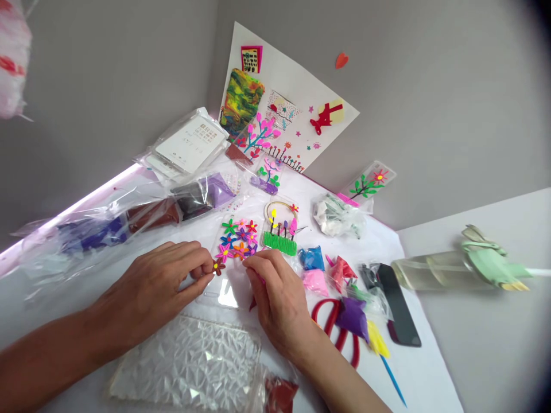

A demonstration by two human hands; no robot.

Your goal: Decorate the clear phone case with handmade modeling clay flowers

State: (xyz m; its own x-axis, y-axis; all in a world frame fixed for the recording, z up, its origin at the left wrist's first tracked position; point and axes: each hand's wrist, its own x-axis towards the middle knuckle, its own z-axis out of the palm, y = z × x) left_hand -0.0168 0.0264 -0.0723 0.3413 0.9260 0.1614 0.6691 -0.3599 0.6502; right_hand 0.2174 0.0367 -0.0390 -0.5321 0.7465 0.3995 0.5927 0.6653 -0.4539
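Several clay flowers (pixel 240 236) in bright colours sit on a clear phone case (pixel 215 292) lying on the white table. The fingertips of my left hand (pixel 166 284) pinch a small brown clay flower (pixel 219 267) with a yellow centre, at the case's left side. My right hand (pixel 278 304) is closed over the case's right side, its thumb and fingers drawn together. What it pinches, if anything, is hidden. Just beyond my right hand lies a piece with green clay grass (pixel 279 243) and small flowers.
Right of my right hand lie red-handled scissors (pixel 329 315), a purple clay packet (pixel 353 315), a pink clay packet (pixel 315 281), a blue stick (pixel 393 380) and a dark phone (pixel 398 307). A textured clear sheet (pixel 185 367) lies in front. Bagged clay (pixel 152 215) stretches along the left.
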